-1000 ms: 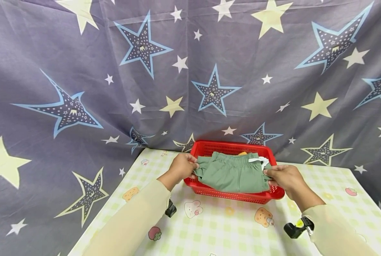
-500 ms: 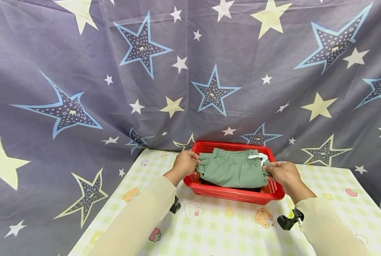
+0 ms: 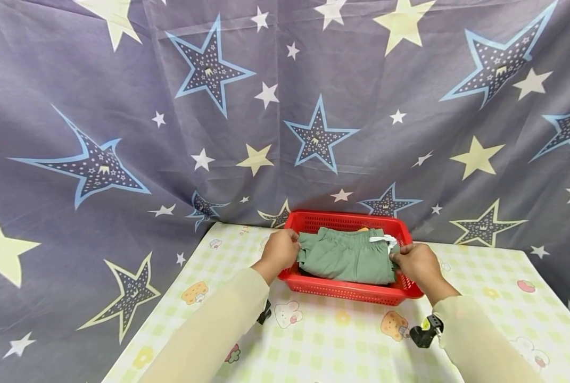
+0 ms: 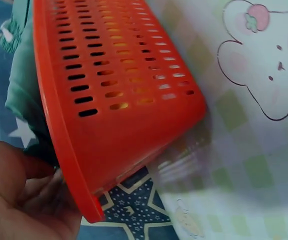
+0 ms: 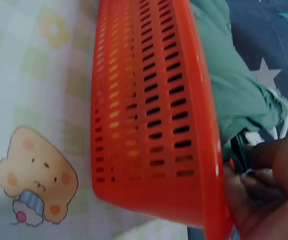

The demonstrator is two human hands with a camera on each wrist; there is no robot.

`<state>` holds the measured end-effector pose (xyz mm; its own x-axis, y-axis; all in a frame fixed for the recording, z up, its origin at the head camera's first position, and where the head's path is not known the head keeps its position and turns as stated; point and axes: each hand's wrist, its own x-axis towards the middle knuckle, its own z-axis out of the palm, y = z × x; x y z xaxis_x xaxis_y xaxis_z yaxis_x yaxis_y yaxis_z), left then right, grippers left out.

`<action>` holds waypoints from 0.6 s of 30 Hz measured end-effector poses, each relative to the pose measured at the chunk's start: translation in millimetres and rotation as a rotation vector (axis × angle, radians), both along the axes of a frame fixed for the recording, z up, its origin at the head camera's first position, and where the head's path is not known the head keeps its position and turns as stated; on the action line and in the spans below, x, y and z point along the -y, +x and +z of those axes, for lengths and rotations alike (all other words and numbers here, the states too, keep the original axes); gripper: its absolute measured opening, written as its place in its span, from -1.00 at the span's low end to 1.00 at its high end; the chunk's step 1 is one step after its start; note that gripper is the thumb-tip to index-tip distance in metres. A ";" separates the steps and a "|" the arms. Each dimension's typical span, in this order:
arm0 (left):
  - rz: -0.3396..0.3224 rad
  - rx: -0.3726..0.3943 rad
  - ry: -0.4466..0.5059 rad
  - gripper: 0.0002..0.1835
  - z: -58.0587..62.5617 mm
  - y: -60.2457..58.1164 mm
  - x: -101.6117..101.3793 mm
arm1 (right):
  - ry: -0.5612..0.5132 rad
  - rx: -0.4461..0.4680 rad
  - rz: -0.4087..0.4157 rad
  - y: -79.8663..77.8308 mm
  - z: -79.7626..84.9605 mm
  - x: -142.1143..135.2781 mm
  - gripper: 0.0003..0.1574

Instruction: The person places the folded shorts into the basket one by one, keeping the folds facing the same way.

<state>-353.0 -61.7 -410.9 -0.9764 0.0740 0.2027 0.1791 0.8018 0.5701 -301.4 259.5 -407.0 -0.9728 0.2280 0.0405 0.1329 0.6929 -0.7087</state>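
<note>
Green folded shorts with an elastic waistband and a white drawstring lie across a red perforated plastic basket. My left hand pinches their left edge at the basket's left rim. On the other side, my right hand pinches the right edge close to the drawstring. Both wrist views show the fingers just over the rim with the green cloth between thumb and fingers. Something dark and a bit of orange-yellow show under the shorts; the shorts hide most of it. Yellow shows through the holes of the basket wall.
The basket stands on a table with a green-and-white checked cloth printed with cartoon animals. Right behind it hangs a grey-purple curtain with stars. A black wrist camera sits on the right sleeve.
Both hands keep hold of the shorts. The shorts rose slightly toward the back, then came down a little; the hands have drawn slightly closer together. The basket stays in place.
</note>
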 end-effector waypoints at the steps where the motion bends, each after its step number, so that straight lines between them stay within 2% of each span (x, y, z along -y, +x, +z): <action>1: -0.004 -0.032 -0.023 -0.82 -0.2 1.6 -1.1 | 0.036 -0.021 -0.011 -0.3 0.3 0.6 -0.59; 4: -0.006 -0.149 -0.071 -0.71 2.6 6.5 -6.5 | 0.065 -0.115 -0.091 0.2 2.7 5.7 -0.42; 7: -0.069 -0.289 -0.126 -0.61 8.0 11.8 -14.1 | 0.045 -0.300 -0.148 0.5 4.5 14.6 -0.34; 9: -0.146 -0.366 -0.204 -0.58 11.0 15.9 -19.8 | 0.063 -0.448 -0.109 0.8 4.4 22.1 -0.31; 11: -0.230 -0.406 -0.308 -0.55 13.1 20.6 -25.8 | 0.122 -0.576 -0.005 0.3 2.7 29.0 -0.31; 12: -0.265 -0.404 -0.357 -0.54 13.2 22.9 -28.7 | 0.170 -0.620 0.059 0.1 1.4 32.0 -0.30; 14: -0.325 -0.358 -0.450 -0.49 11.4 26.6 -34.1 | 0.283 -0.643 0.184 0.1 -1.8 37.2 -0.28; 16: -0.362 -0.282 -0.528 -0.45 8.6 29.1 -38.1 | 0.373 -0.592 0.295 1.3 -5.2 41.1 -0.25; 18: -0.377 -0.206 -0.580 -0.44 4.6 30.1 -40.1 | 0.437 -0.490 0.368 3.2 -8.6 43.4 -0.21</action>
